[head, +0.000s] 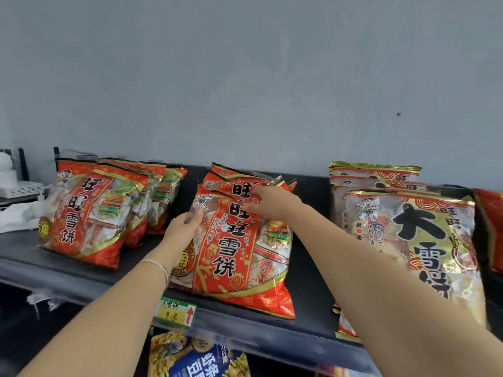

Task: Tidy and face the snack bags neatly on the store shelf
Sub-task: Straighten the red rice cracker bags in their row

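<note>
Head view | front snack bag is leaning at frame centre on the shelf, base near the front lip | left hand grip is clamping its left edge, right hand is pinching its top | risk: pulling forward may be sliding it off the lip

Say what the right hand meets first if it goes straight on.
The middle stack's front red bag; fingers of the right hand seem already at its top, though depth is unclear.
</note>
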Available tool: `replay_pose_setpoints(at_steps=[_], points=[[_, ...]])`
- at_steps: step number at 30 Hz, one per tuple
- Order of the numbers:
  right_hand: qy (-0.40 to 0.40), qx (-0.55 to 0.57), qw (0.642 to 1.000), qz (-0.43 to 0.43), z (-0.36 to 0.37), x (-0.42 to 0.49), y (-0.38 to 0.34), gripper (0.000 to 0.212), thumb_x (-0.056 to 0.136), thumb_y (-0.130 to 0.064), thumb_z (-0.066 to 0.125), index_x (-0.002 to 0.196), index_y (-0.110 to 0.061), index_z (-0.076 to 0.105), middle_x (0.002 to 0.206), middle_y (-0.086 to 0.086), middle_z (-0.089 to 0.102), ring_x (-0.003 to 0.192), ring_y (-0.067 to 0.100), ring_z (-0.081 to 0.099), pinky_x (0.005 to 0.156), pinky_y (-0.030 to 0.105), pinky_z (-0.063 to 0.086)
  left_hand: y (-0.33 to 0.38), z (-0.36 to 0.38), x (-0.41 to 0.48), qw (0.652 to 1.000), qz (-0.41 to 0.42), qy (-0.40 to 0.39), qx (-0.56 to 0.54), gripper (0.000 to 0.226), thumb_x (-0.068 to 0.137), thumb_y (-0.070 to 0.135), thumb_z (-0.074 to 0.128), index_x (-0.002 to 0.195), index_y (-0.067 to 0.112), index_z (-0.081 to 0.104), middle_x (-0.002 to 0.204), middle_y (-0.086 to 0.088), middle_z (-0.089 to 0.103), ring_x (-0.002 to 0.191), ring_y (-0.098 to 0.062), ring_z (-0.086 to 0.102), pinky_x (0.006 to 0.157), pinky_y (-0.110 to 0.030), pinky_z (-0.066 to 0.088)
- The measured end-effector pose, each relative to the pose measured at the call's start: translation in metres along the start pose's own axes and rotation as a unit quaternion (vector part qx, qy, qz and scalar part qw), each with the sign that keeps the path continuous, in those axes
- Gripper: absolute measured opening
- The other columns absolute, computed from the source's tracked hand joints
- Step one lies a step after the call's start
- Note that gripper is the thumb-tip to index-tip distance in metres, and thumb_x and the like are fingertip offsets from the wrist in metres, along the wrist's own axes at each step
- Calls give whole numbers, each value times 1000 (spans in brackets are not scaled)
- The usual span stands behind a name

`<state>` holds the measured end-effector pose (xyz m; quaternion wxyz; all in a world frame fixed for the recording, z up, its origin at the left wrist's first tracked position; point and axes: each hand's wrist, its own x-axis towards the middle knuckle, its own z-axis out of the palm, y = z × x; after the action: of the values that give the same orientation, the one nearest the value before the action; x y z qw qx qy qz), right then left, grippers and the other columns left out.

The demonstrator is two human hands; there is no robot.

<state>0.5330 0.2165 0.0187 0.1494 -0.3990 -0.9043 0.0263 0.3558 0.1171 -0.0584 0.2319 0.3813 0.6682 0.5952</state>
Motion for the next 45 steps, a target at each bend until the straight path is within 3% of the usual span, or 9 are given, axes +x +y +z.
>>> replay_pose_setpoints(at_steps=[5, 11, 15, 19, 24, 27, 32, 40, 45], points=[[-9, -26, 1000, -11, 3, 5, -8, 57, 92, -61, 43, 115, -14, 65, 106, 2, 68, 93, 19, 65, 82, 38, 56, -4, -11, 16, 998, 42, 28, 47, 35, 95, 43, 46, 113, 17, 62, 111, -6, 66, 103, -26, 59, 96, -49, 46], [52, -49, 997, -17, 3, 19, -44, 44, 93, -57, 44, 93, -19, 66, 82, -3, 65, 76, 14, 63, 65, 30, 51, 6, -28, 21, 993, 83, 31, 73, 31, 99, 29, 44, 122, 12, 57, 121, -7, 58, 112, -25, 54, 95, -41, 45], [108, -62, 992, -11, 12, 38, -86, 36, 94, -48, 44, 108, -23, 65, 99, 0, 65, 90, 20, 62, 73, 36, 53, 6, -59, 35, 988, 113, 8, 104, 31, 99, 28, 44, 124, 14, 55, 122, -6, 58, 112, -24, 54, 89, -34, 43], [102, -66, 992, -34, 19, 61, -131, 35, 94, -44, 45, 105, -19, 66, 97, 2, 66, 91, 23, 62, 72, 37, 54, 8, -101, 55, 970, 177, 14, 167, 31, 97, 26, 47, 123, 13, 57, 118, -3, 60, 110, -19, 55, 86, -28, 43], [141, -55, 988, -23, 29, 91, -180, 36, 95, -44, 46, 116, -20, 64, 112, 5, 63, 101, 27, 59, 78, 37, 52, 12, -159, 76, 948, 264, 61, 169, 24, 97, 21, 47, 118, 17, 59, 109, 6, 59, 91, -3, 53, 76, -18, 39], [141, -41, 989, -29, 35, 107, -207, 42, 96, -45, 46, 129, -22, 56, 125, 7, 57, 113, 29, 55, 85, 40, 50, 5, -192, 93, 935, 296, 96, 168, 25, 96, 22, 50, 119, 20, 58, 111, 6, 60, 98, -9, 55, 82, -28, 46], [154, -38, 987, -36, 46, 140, -248, 45, 97, -45, 44, 134, -22, 51, 129, 8, 53, 119, 31, 50, 89, 42, 47, -14, -241, 120, 927, 275, 153, 205, 36, 90, 27, 59, 126, 21, 54, 124, -2, 56, 116, -21, 52, 97, -43, 45], [128, -51, 989, -57, 63, 191, -287, 40, 98, -42, 39, 131, -24, 54, 129, 7, 52, 118, 30, 49, 95, 47, 43, -39, -287, 154, 938, 175, 168, 248, 60, 86, 41, 61, 140, 25, 37, 143, -9, 39, 130, -27, 41, 102, -45, 37], [113, -30, 992, -56, 67, 217, -295, 43, 98, -48, 38, 130, -25, 54, 130, 6, 54, 117, 29, 51, 98, 49, 42, -38, -296, 171, 932, 178, 203, 244, 64, 84, 41, 64, 140, 26, 36, 139, -10, 40, 128, -30, 40, 104, -48, 37]])
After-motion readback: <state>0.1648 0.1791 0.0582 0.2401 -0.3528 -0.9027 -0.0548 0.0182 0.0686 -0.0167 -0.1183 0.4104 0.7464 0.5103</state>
